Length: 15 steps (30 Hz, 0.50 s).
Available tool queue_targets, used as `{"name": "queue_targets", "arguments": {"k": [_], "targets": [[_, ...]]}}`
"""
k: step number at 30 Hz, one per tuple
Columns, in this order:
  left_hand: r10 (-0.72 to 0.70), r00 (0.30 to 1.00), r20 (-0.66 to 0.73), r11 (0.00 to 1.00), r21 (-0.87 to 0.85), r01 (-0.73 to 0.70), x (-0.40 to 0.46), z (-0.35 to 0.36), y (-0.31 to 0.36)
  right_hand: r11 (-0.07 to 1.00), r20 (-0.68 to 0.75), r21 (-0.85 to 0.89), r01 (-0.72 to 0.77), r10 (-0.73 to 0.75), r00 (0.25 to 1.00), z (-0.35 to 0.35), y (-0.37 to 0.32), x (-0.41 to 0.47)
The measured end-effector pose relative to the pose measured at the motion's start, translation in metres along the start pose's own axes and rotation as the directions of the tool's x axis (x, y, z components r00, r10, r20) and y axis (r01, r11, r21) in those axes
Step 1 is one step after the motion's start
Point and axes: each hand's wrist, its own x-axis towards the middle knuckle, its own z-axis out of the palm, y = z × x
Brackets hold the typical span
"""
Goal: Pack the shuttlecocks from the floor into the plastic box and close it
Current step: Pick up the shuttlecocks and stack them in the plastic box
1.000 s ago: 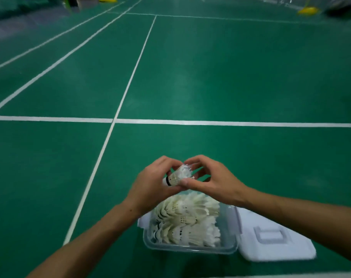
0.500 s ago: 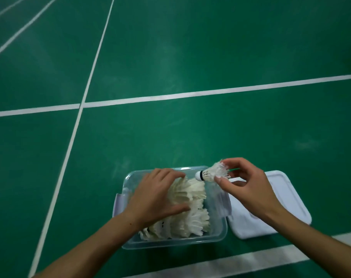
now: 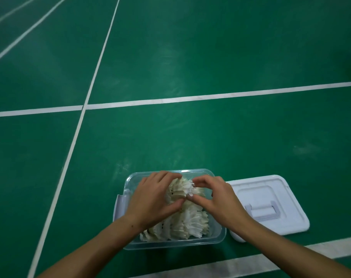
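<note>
Shuttlecock [image 3: 187, 190] from mid-air now down among stacked shuttlecocks [image 3: 187, 221] inside plastic box [image 3: 217, 235], pinched by right hand [image 3: 216, 199], steadied by curled left hand [image 3: 152, 199]; lid [image 3: 281, 199] next.

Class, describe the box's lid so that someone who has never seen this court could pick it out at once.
On the green court floor, find the clear plastic box full of white shuttlecocks. Beside it on the right lies the lid. Unlike the see-through box, it is flat, opaque white, with a recessed handle.
</note>
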Motion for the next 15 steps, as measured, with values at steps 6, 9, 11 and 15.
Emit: {"name": "queue_targets", "arguments": {"k": [6, 9, 11, 15], "targets": [[-0.02, 0.999, 0.049, 0.996, 0.088, 0.016, 0.007, 0.009, 0.0, 0.99, 0.043, -0.143, -0.017, 0.023, 0.999, 0.003, 0.001, 0.012], [-0.019, 0.996, 0.087, 0.994, 0.109, 0.009, 0.011, 0.006, 0.003, 0.978, 0.086, -0.209, 0.0, 0.018, 0.996, -0.001, 0.0, 0.015], [-0.004, 0.993, 0.118, 0.991, 0.13, -0.011, 0.013, -0.002, 0.006, 0.976, 0.089, -0.217, 0.013, 0.006, 0.996, -0.006, -0.003, 0.014], [0.059, 0.996, 0.069, 0.973, 0.217, -0.073, 0.024, -0.032, 0.023, 0.976, 0.046, -0.215, 0.032, -0.023, 0.999, -0.024, -0.013, 0.007]]}}
